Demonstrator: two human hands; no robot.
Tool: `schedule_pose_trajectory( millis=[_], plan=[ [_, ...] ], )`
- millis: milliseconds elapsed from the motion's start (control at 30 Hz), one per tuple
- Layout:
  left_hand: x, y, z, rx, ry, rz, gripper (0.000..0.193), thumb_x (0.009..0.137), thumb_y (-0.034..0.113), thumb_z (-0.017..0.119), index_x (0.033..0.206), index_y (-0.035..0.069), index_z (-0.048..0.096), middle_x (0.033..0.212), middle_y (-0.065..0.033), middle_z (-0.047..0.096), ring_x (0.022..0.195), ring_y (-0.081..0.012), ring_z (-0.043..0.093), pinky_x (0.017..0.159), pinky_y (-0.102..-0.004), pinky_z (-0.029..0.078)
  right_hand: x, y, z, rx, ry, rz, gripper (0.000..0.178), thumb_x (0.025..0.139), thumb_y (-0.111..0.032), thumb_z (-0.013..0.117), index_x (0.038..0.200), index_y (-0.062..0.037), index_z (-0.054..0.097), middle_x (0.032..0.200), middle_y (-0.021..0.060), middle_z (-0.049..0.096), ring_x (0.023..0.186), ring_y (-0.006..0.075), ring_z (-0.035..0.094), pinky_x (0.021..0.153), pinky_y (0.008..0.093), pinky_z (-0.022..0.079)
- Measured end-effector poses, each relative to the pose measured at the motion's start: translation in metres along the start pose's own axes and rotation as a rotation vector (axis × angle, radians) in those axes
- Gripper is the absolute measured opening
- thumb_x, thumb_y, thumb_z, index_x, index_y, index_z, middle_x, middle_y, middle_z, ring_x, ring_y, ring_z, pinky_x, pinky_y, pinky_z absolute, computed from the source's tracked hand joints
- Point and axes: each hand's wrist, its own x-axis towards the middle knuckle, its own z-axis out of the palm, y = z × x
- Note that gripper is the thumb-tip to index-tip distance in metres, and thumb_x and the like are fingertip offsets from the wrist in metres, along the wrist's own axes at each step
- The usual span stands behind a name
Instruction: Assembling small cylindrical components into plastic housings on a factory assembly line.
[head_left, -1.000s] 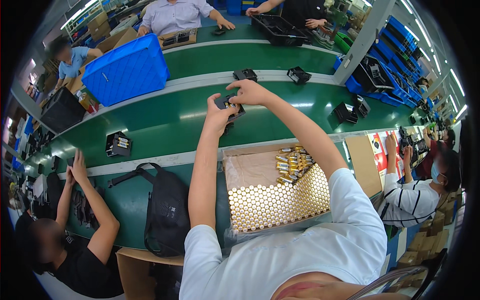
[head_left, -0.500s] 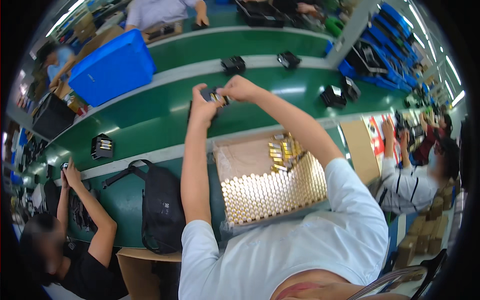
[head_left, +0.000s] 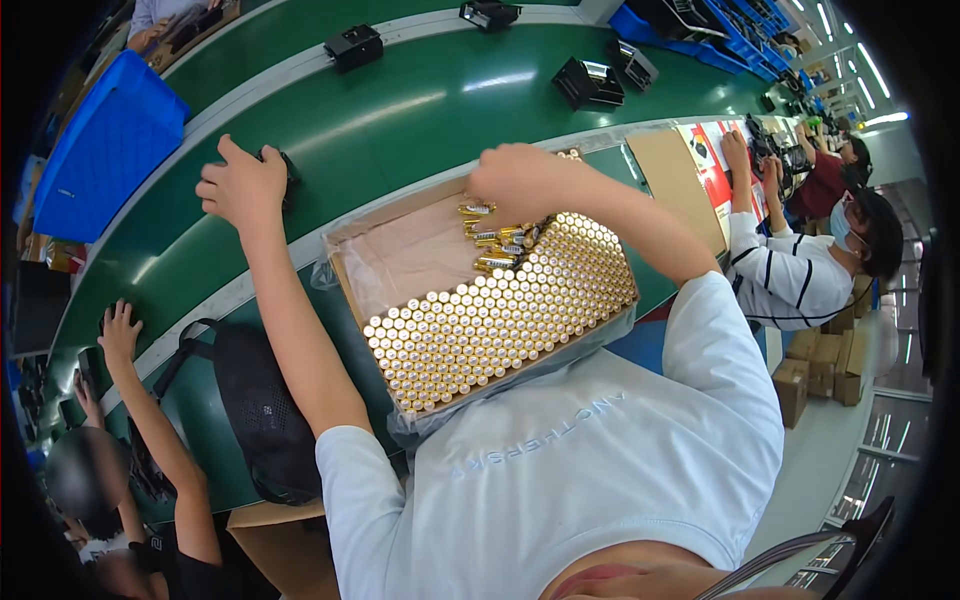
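Observation:
My left hand (head_left: 245, 187) is over the green conveyor belt, its fingers spread apart. A small black device (head_left: 290, 180) sits against the thumb side of that hand, mostly hidden behind it. My right hand (head_left: 520, 185) reaches down into a cardboard box (head_left: 350, 275) of batteries, its fingers bent downward and their tips hidden. Just below it, several loose gold-and-black batteries (head_left: 497, 240) lie on their sides. Tightly packed upright batteries (head_left: 480, 320) fill the near and right parts of the box, showing their pale round ends.
Black plastic cases (head_left: 588, 82) stand on the belt ahead, with another (head_left: 353, 47) on the far ledge. A blue bin (head_left: 110, 150) is at the far left. Beside the box lies a black backpack (head_left: 270, 410). Co-workers sit on both sides, one in a striped sleeve (head_left: 775, 290).
My hands were together at a black device holding batteries; now they are apart. The right has come back to the battery box, while the left has opened beside the device. My view has shifted.

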Motion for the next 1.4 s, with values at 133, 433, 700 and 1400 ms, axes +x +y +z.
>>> schedule_pose_trajectory(
  millis=[133,433,700,1400],
  plan=[
    [0.004,-0.001,0.007,0.049,0.142,0.065,0.054,0.085,0.033,0.060,0.132,0.010,0.048,0.128,-0.0235,0.046,0.112,-0.0458,0.040,0.102,-0.0555,0.028,0.002,0.000,0.027,-0.040,0.009,-0.013,0.023,0.074,-0.025,0.073,0.082,-0.0027,0.072,0.079,0.0153,0.068,0.068,0.0340,0.065,0.064,0.0407,0.054],
    [-0.018,0.029,-0.041,0.009,0.082,0.354,0.047,0.083,0.025,0.063,0.126,0.012,0.052,0.124,-0.0198,0.048,0.109,-0.0408,0.042,0.093,-0.0527,0.038,0.021,-0.007,0.052,-0.018,0.063,-0.064,0.019,0.071,-0.016,0.073,0.083,-0.0014,0.072,0.080,0.0157,0.068,0.068,0.0337,0.066,0.060,0.0426,0.054],
    [-0.048,0.161,-0.063,-0.359,-0.329,1.074,0.052,0.077,0.007,0.065,0.127,0.013,0.051,0.118,-0.0146,0.056,0.103,-0.0382,0.055,0.087,-0.0476,0.048,0.043,-0.018,0.051,-0.028,-0.005,-0.053,0.011,0.071,-0.006,0.068,0.080,-0.0026,0.072,0.080,0.0123,0.070,0.067,0.0307,0.066,0.060,0.0425,0.054],
    [-0.029,0.187,0.037,-0.742,-0.858,0.599,0.017,0.094,0.013,0.055,0.109,0.007,0.053,0.100,-0.0105,0.063,0.092,-0.0237,0.062,0.075,-0.0356,0.050,0.018,0.102,0.010,0.830,0.654,0.177,0.028,0.081,-0.025,0.070,0.068,-0.0006,0.069,0.055,0.0054,0.062,0.045,0.0152,0.048,0.048,0.0268,0.042]
  ],
)
